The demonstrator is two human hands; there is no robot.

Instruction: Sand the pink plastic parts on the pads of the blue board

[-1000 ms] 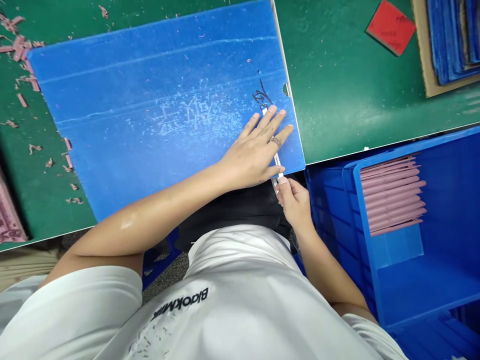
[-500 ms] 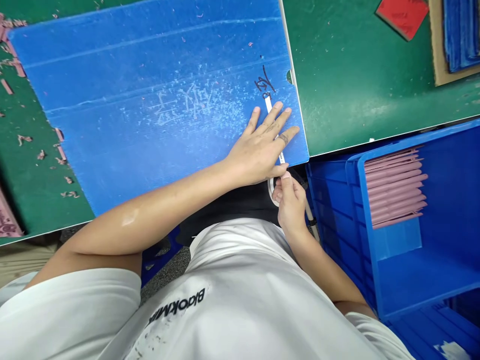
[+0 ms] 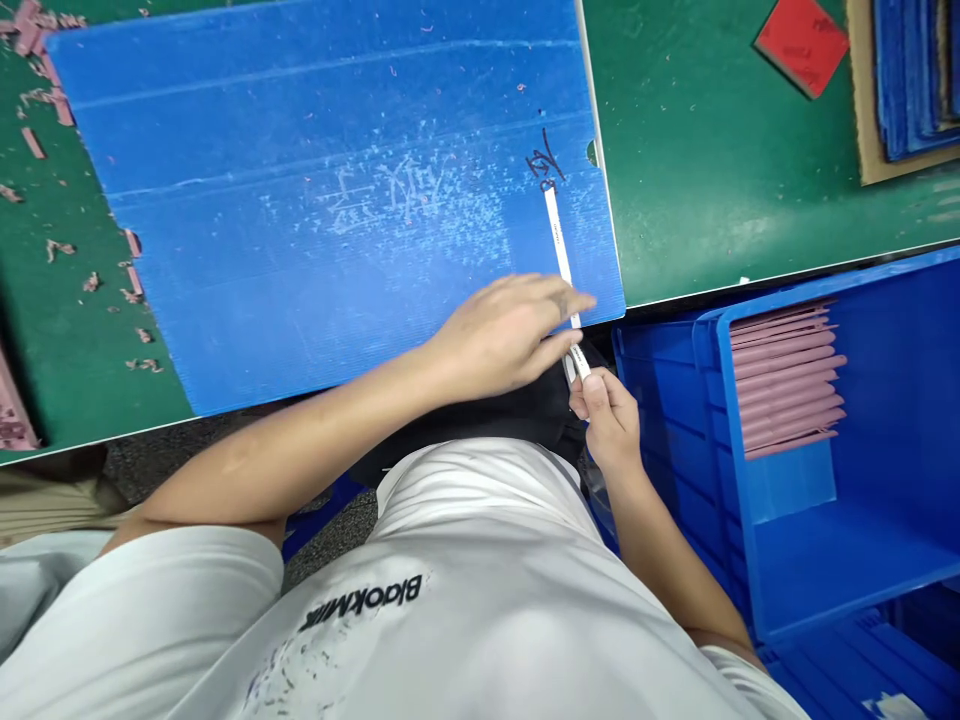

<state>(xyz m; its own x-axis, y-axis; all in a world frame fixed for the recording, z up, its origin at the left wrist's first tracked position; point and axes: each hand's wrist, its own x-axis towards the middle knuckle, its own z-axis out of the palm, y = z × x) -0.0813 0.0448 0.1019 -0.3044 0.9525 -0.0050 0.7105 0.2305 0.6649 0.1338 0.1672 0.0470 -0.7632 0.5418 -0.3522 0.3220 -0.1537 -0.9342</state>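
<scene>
A narrow white tape (image 3: 556,235) with small dark print lies on the blue corrugated plastic board (image 3: 300,300), running down past its front edge. Its lower end is in my right hand (image 3: 613,418), pinched between thumb and fingers just below the board, with a pale loop hanging beside it. My left hand (image 3: 517,330) hovers over or rests lightly on the tape near that edge; which of the two I cannot tell. Its fingers are stretched out and slightly blurred, and the thumb reaches beside the tape. Dark handwriting (image 3: 544,165) marks the board above the tape's upper end.
The board lies on a green table (image 3: 690,150). Pink scraps (image 3: 61,250) are scattered at the left. A red square block (image 3: 802,45) and a cardboard-edged stack of blue pieces (image 3: 911,80) sit at the right. A blue crate (image 3: 675,400) holds a stack of pink pieces (image 3: 787,380).
My left hand has slid down the tape toward the board's front edge, uncovering more of it. My right hand has moved down and right with the tape's end.
</scene>
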